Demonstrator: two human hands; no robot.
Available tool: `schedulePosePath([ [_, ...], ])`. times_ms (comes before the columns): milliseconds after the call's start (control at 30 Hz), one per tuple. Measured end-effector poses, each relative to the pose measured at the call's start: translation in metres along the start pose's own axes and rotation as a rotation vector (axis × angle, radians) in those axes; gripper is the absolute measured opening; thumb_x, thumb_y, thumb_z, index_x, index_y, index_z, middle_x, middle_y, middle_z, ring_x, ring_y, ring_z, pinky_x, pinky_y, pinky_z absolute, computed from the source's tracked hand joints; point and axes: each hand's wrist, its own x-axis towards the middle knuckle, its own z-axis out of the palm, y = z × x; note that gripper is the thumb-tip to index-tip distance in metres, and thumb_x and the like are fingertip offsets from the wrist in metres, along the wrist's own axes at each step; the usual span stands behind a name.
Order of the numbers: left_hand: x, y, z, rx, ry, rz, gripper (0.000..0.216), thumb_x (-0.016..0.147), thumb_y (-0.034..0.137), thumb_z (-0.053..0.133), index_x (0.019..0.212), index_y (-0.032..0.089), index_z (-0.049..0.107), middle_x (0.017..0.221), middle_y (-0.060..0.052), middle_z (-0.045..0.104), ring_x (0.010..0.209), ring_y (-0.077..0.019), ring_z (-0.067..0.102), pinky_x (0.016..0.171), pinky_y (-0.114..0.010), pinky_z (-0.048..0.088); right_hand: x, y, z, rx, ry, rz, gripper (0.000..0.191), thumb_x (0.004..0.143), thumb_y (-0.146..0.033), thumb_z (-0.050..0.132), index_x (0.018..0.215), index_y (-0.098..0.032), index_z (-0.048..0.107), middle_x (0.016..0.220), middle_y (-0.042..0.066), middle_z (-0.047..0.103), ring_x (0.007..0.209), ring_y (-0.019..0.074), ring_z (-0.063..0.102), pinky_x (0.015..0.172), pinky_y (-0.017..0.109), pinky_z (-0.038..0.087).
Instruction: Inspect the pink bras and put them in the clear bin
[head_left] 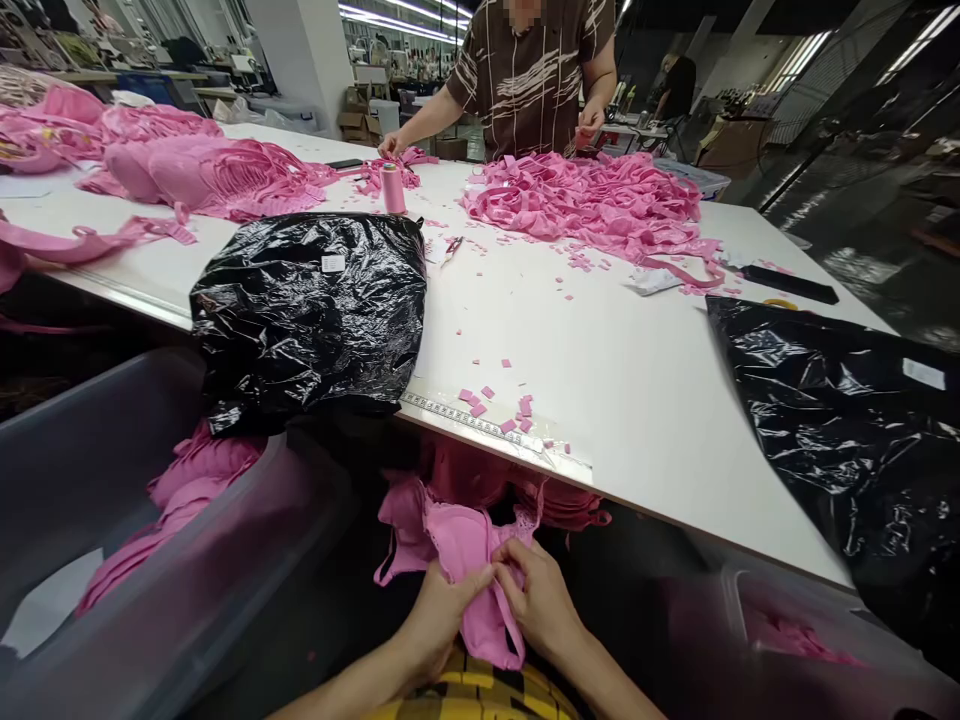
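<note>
Grey plastic forms the bin [214,590] well left of your left fingers [476,582], with pink cups [176,525] stacked inside it. Ahead and to the left of those fingers, a black bag [311,320] with a white label lies on the white desk [637,410], overhanging its near edge; beyond it stands a pink thread spool [391,192]. Your left fingers and your right fingers [515,552] both pinch the pink bra [459,535], their tips close together, below the desk edge. Just ahead of them, a ruler strip [442,408] runs along that edge. Farther ahead and rightward sits a heap of pink garments [589,200], with a co-worker [529,90] standing behind it. Well right of your right fingers, a second black bag [840,410] hangs over the desk's edge.
</note>
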Motion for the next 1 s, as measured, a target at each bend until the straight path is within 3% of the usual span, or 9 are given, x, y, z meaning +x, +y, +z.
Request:
schedulePosePath([
  [233,0.0,0.006,-0.002,-0.038,0.112,0.039,0.046,0.061,0.035,0.078,0.098,0.011,0.066,0.1,-0.015,0.069,0.096,-0.0293,0.063,0.089,-0.04,0.047,-0.002,-0.003,-0.003,0.045,0.215,-0.023,0.026,0.088,-0.033,0.042,0.074,-0.02,0.06,0.07,0.003,0.061,0.065,0.0175,0.056,0.06,0.025,0.042],
  [400,-0.005,0.013,-0.003,-0.029,0.128,0.046,0.042,0.062,0.031,0.078,0.096,0.011,0.066,0.101,-0.014,0.069,0.095,-0.0284,0.063,0.087,-0.039,0.048,-0.017,-0.005,-0.031,0.083,0.109,0.036,0.023,0.085,-0.037,0.05,0.087,-0.021,0.067,0.059,0.0,0.06,0.049,0.0151,0.054,0.047,0.023,0.042],
  [467,-0.005,0.014,-0.002,-0.02,0.136,0.049,0.043,0.06,0.029,0.079,0.098,0.012,0.066,0.1,-0.014,0.069,0.096,-0.0282,0.062,0.087,-0.038,0.048,-0.022,-0.013,-0.043,0.072,0.131,0.03,0.023,0.084,-0.037,0.053,0.093,-0.022,0.069,0.057,0.0,0.06,0.047,0.0147,0.053,0.045,0.023,0.041],
  [533,-0.006,0.014,0.0,-0.022,0.091,0.046,0.043,0.059,0.027,0.079,0.097,0.011,0.067,0.1,-0.014,0.069,0.096,-0.0287,0.062,0.087,-0.039,0.048,-0.022,-0.023,-0.046,0.053,0.181,-0.067,0.021,0.085,-0.035,0.053,0.091,-0.022,0.069,0.065,0.002,0.062,0.054,0.0154,0.056,0.05,0.023,0.044],
  [633,-0.007,0.012,0.003,-0.043,0.032,0.031,0.042,0.061,0.027,0.078,0.098,0.011,0.066,0.1,-0.015,0.069,0.097,-0.0295,0.062,0.089,-0.04,0.047,-0.012,-0.031,-0.034,-0.091,0.153,-0.197,0.018,0.086,-0.025,0.051,0.09,-0.02,0.067,0.075,0.005,0.062,0.063,0.0165,0.058,0.057,0.025,0.044],
  [767,-0.005,0.005,-0.003,-0.007,0.1,0.029,0.043,0.06,0.028,0.079,0.096,0.01,0.065,0.096,-0.015,0.069,0.094,-0.0296,0.063,0.088,-0.04,0.047,0.004,-0.028,-0.012,-0.286,0.089,-0.15,0.018,0.084,-0.015,0.048,0.077,-0.018,0.065,0.072,0.003,0.059,0.063,0.0166,0.058,0.055,0.025,0.039],
  [900,-0.001,0.001,-0.01,0.074,0.131,0.043,0.047,0.056,0.026,0.081,0.096,0.009,0.064,0.094,-0.015,0.069,0.089,-0.0296,0.064,0.084,-0.04,0.049,0.004,-0.031,-0.006,-0.26,0.102,-0.142,0.018,0.082,-0.014,0.047,0.068,-0.017,0.058,0.065,0.002,0.054,0.056,0.0137,0.053,0.051,0.023,0.034],
  [1000,-0.001,0.001,-0.007,0.09,0.153,0.085,0.042,0.057,0.024,0.08,0.094,0.011,0.064,0.096,-0.014,0.069,0.091,-0.0283,0.063,0.084,-0.037,0.049,-0.002,-0.038,-0.006,-0.258,0.163,-0.289,0.022,0.085,-0.015,0.04,0.069,-0.018,0.055,0.066,0.002,0.054,0.058,0.0138,0.052,0.053,0.023,0.034],
])
